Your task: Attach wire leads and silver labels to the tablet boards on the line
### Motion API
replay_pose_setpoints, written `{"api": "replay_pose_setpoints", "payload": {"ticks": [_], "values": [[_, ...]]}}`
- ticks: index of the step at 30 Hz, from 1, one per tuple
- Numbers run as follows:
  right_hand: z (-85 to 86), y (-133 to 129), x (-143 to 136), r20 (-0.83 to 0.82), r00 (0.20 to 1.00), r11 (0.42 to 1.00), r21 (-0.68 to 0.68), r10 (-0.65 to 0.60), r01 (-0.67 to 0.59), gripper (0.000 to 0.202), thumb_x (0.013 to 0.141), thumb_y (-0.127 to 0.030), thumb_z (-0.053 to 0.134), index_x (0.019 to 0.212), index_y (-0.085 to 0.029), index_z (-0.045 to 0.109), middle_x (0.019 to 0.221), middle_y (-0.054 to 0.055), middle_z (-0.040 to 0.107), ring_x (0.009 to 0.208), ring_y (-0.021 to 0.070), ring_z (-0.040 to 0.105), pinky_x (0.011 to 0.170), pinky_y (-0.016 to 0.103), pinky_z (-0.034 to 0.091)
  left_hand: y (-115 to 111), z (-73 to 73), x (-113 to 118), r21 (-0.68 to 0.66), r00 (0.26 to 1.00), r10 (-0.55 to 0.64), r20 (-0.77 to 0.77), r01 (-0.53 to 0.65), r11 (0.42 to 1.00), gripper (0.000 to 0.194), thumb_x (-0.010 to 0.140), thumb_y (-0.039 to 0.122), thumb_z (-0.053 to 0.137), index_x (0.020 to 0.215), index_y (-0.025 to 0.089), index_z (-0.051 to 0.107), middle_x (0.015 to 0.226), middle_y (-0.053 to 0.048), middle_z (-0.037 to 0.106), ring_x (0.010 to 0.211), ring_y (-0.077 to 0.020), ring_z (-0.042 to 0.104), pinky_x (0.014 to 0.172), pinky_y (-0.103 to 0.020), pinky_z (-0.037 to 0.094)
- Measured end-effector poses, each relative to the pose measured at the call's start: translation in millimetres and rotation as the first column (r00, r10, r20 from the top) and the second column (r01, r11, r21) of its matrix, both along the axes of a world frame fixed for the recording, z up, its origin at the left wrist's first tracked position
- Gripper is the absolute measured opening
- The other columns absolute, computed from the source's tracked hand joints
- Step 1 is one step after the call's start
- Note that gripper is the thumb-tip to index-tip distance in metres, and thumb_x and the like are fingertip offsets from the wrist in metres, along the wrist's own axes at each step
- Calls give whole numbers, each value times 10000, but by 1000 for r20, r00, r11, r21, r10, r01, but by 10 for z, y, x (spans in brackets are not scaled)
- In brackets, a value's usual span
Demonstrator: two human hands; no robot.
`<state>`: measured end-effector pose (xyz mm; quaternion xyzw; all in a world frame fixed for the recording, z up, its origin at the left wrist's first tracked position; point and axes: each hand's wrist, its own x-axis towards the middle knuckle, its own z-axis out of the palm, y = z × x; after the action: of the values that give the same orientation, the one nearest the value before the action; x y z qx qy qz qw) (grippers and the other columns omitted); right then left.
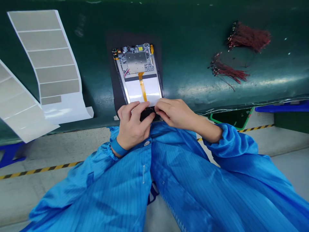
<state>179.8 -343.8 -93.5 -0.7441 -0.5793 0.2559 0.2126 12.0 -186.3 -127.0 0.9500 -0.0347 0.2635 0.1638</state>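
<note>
An opened tablet (152,87) lies on a dark mat (117,93) close to the table's near edge. Its circuit board (136,61) is at the far end, and an orange flex cable (143,88) runs down the middle of the bare silvery panel. My left hand (135,124) rests over the tablet's near end, fingers bent and thumb reaching toward the right hand. Pinched at the near right corner, my right hand (175,112) has its fingertips against the black edge part there. What lies between those fingertips is hidden.
Sheets of grey stickers (58,75) lie on the left, one hanging over the edge. Two bundles of thin dark-red wires (252,37) sit on the right of the green table (188,42). A green-rimmed tray (233,119) shows below the edge.
</note>
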Motion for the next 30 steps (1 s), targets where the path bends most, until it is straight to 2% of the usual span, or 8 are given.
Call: {"api": "replay_pose_setpoints", "payload": {"ticks": [6,11,15,18,21,24,30], "values": [[-37,5,-38,-1,999,998,25,-51,51,178,1030,-197,445,1020,-165,619,990,82,665,815,187,536,692,305,294,-187,69,51,55,997,76,2,-76,996,206,876,124,640,1045,209,720,1364,-94,690,1249,-312,560,1032,-502,421],[-42,-1,-42,10,999,999,15,-42,42,177,1020,-194,448,1006,-171,623,977,73,677,786,181,535,680,314,272,-44,62,-54,-70,994,107,31,-105,992,252,854,129,659,1073,238,720,1477,-83,607,1267,-329,541,1002,-551,482],[-48,9,-37,14,999,999,3,-48,48,204,1036,-213,435,999,-163,630,977,80,688,784,182,543,681,318,265,84,81,-147,-96,989,147,-19,-148,984,219,910,151,627,1072,247,740,1504,-58,553,1324,-324,489,1033,-590,500],[-53,18,-42,22,998,999,3,-54,54,198,1030,-221,448,1004,-160,634,983,83,695,789,182,548,684,317,272,82,65,-153,-112,993,112,-35,-115,987,253,943,178,589,1106,260,764,1513,-57,527,1339,-326,467,1034,-603,488],[-52,25,-56,37,998,998,3,-59,59,192,1025,-223,454,1003,-160,634,971,77,696,787,181,550,684,312,279,35,8,-108,-88,999,52,7,-52,995,344,893,162,658,1192,296,759,1498,-73,563,1298,-327,489,999,-573,483],[-54,26,-75,50,996,998,6,-69,69,185,1023,-222,454,997,-162,627,952,72,687,780,180,541,680,308,280,-4,-35,-48,-37,999,16,30,-15,999,370,860,141,709,1201,278,751,1463,-95,610,1271,-329,500,998,-534,456],[-80,11,-53,32,998,998,27,-59,58,195,1046,-219,438,1054,-168,626,1001,78,697,816,183,561,690,308,290,-86,-11,13,7,997,70,13,-70,998,280,886,111,672,1102,270,752,1456,-76,642,1291,-319,528,1039,-514,425]]}}
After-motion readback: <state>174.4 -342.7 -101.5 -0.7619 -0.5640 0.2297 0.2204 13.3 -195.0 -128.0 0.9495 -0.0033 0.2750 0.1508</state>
